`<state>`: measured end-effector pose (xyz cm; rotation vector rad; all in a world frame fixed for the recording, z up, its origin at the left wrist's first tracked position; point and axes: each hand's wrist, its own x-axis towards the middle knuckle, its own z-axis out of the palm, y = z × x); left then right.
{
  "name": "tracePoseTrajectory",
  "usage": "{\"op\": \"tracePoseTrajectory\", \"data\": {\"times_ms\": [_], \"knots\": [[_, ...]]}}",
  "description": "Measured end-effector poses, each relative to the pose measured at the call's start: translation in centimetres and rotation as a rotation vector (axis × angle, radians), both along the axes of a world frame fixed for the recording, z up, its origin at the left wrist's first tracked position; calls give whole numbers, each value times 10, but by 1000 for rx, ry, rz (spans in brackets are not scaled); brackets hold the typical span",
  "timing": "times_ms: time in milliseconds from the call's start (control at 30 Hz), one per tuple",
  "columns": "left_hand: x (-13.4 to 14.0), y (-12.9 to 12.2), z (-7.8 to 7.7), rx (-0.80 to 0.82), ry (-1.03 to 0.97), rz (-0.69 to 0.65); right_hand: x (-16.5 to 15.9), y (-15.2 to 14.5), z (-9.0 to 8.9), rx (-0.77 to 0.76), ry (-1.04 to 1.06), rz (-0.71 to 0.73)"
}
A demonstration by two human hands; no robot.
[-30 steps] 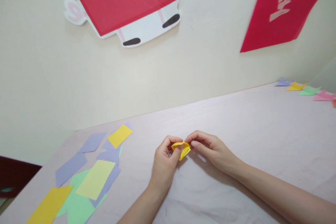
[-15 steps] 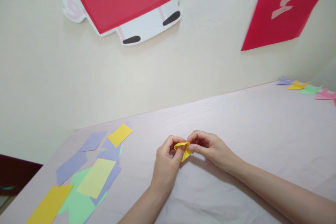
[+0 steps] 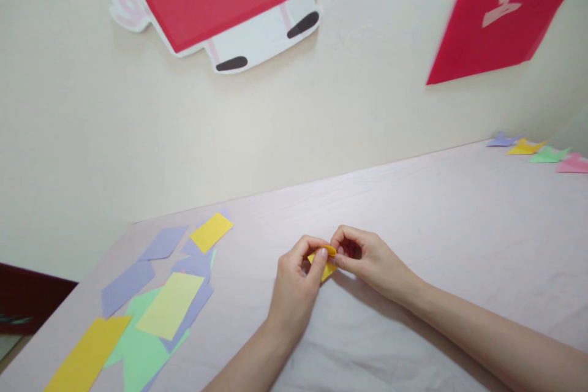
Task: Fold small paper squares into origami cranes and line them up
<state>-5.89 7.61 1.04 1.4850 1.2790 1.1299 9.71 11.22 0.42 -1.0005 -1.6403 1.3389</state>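
A small folded piece of yellow paper [image 3: 329, 271] is held between my two hands, just above the cloth-covered table [image 3: 390, 208]. My left hand [image 3: 298, 275] pinches it from the left, with the thumb pressed flat on its face. From the other side, my right hand [image 3: 361, 251] grips its right edge between thumb and fingertips. Fingers cover much of the paper, so its full folded shape is hidden.
To the left lie loose sheets: yellow [image 3: 87, 352], pale yellow [image 3: 171, 305], green [image 3: 142, 358] and purple [image 3: 128, 286]. Several folded paper figures, one of them pink [image 3: 573, 163], line the far right edge. Behind the table rises a wall [image 3: 275, 128] with red decorations.
My left thumb has moved up over the yellow paper and its top edge is now bent over. The paper's open pocket shape has flattened. The view has shifted slightly.
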Motion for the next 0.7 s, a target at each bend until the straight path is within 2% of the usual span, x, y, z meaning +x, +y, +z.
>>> {"op": "tracePoseTrajectory", "data": {"times_ms": [100,300,567,700], "knots": [[0,0,1,10,31,-14,1,1,0,-16,-14,-1],[-2,4,-5,-28,9,16,5,5,-1,-52,-8,113],[0,1,-1,-28,41,-45,5,4,2,-37,-94,35],[0,-1,2,0,107,-86,6,5,-1,-54,-65,41]]}}
